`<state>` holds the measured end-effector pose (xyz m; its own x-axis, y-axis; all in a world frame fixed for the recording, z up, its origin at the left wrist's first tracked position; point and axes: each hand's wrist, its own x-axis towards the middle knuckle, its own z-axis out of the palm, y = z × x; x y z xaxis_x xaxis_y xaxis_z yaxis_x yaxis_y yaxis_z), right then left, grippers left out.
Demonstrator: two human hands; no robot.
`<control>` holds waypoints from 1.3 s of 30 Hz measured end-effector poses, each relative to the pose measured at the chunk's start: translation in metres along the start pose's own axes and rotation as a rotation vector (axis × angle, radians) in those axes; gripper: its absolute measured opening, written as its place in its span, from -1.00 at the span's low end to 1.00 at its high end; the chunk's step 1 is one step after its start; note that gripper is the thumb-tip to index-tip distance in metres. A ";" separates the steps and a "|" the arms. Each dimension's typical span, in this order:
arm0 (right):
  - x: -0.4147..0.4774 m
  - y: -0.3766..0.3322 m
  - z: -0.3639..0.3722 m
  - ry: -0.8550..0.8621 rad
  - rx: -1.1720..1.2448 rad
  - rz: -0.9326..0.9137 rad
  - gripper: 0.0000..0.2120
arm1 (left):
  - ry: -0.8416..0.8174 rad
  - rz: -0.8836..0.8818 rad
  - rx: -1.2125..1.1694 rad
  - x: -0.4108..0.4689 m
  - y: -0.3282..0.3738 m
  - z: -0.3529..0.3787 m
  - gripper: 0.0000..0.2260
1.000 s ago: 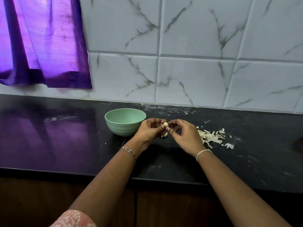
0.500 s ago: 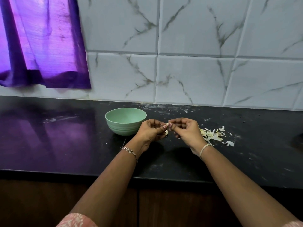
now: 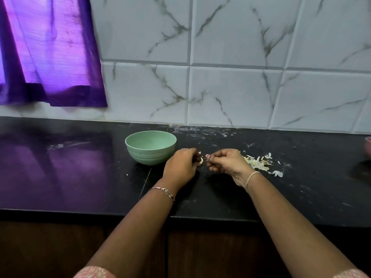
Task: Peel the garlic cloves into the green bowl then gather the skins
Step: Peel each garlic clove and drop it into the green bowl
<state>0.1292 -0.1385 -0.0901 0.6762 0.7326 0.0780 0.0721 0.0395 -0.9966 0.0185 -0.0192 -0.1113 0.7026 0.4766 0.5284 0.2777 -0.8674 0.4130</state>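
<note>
A pale green bowl (image 3: 150, 147) stands on the black counter (image 3: 80, 177), its inside hidden from this angle. Just right of it, my left hand (image 3: 183, 164) is closed around a small white garlic clove (image 3: 200, 160), which peeks out at the fingertips. My right hand (image 3: 226, 162) hovers a short gap to the right, its fingers pinched together; whether they hold a bit of skin I cannot tell. Behind and right of that hand lies a loose pile of garlic skins (image 3: 259, 163), with a stray piece (image 3: 278, 173) nearby.
A marble-tiled wall (image 3: 241, 87) backs the counter and a purple curtain (image 3: 50, 53) hangs at the upper left. A pinkish object (image 3: 368, 146) shows at the far right edge. The counter's front edge (image 3: 120, 212) runs below my wrists.
My hands were touching at the clove; now they have separated, the right one pulled slightly to the right. Both sit a little lower, nearer the counter.
</note>
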 end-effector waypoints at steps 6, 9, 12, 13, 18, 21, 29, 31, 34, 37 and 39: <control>0.003 0.001 -0.005 0.021 -0.105 0.055 -0.82 | -0.059 0.021 0.083 0.001 -0.003 0.002 -0.87; 0.005 0.002 -0.005 0.010 -0.161 0.054 -0.87 | -0.060 0.019 0.079 0.003 -0.003 0.002 -0.86; 0.006 0.001 -0.006 -0.009 -0.140 0.077 -0.91 | -0.022 0.023 0.021 0.005 -0.002 0.002 -0.87; 0.006 0.000 -0.006 -0.019 -0.112 0.083 -0.91 | -0.016 0.025 -0.024 0.006 -0.001 0.001 -0.87; 0.002 -0.004 -0.008 -0.107 0.025 0.129 -0.92 | -0.022 0.045 -0.140 0.007 0.004 -0.002 -0.87; 0.001 -0.006 -0.011 -0.160 0.141 0.165 -0.94 | 0.023 0.061 -0.097 0.005 0.003 -0.003 -0.87; -0.001 -0.006 -0.008 -0.182 0.134 0.179 -0.93 | 0.019 0.080 -0.066 0.003 0.004 -0.004 -0.84; 0.000 -0.006 -0.008 -0.152 0.153 0.176 -0.93 | 0.005 0.086 -0.066 0.002 0.005 -0.004 -0.84; 0.002 -0.004 -0.007 -0.113 0.169 0.165 -0.95 | -0.002 0.086 -0.060 0.001 0.006 -0.005 -0.85; 0.002 -0.004 -0.007 -0.103 0.161 0.157 -0.96 | -0.002 0.071 -0.052 0.001 0.007 -0.006 -0.86; 0.001 -0.004 -0.006 -0.107 0.147 0.146 -0.94 | -0.001 0.048 -0.027 0.001 0.007 -0.006 -0.86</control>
<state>0.1336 -0.1421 -0.0861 0.5897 0.8052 -0.0630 -0.1338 0.0205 -0.9908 0.0169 -0.0239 -0.1034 0.7153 0.4345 0.5473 0.2260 -0.8849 0.4072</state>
